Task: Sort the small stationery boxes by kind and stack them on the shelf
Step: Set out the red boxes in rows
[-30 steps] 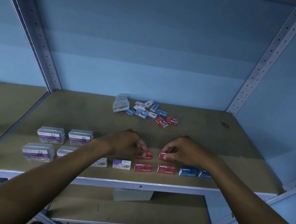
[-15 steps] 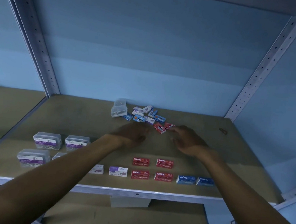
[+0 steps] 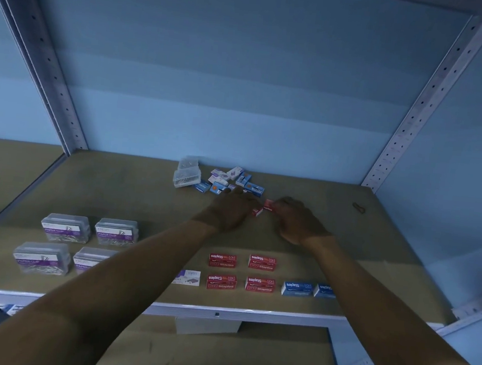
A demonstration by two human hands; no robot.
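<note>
Shelf (image 3: 115, 188): sorted rows at front, 4 clear clip boxes (image 3: 66, 228) left. Unsorted pile (image 3: 228, 179) at back. L hand (image 3: 231, 210) grip on red box (image 3: 257, 211); R hand (image 3: 295, 220) grip on second red box (image 3: 269, 205), both just before pile.

Red cardboard boxes (image 3: 222, 260): we read "Staples".
Blue cardboard boxes (image 3: 296, 288): "Staples".
Clear plastic tubs (image 3: 66, 228): "PAPER CLIP".

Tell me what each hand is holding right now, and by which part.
Each hand grips one red staple box: the left hand its box by its left end, the right hand its box by its right end.
</note>
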